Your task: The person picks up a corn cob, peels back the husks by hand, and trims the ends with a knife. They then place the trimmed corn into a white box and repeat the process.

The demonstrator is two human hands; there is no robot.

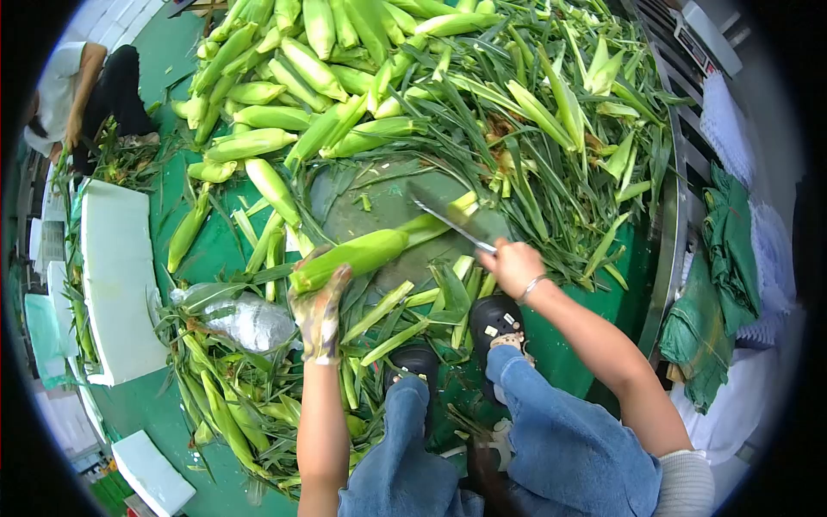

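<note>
My left hand (321,312), in a patterned glove, is closed around the butt of a green ear of corn (362,256) still in its husk. The ear points up and to the right. In my bare right hand (515,265) is the handle of a knife (459,226), its long blade lying across the leafy tip of the ear. Cut husk pieces (388,310) are scattered below the ear, near my shoes. Beneath the blade and ear shows a dark, worn patch of the green floor (349,194).
A big heap of unhusked corn (314,69) fills the far side, with loose leaves (482,129) to its right. White foam boards (125,276) stand at left, near another person (86,95) crouching. Metal railing (676,181) and green sacks (715,293) line the right.
</note>
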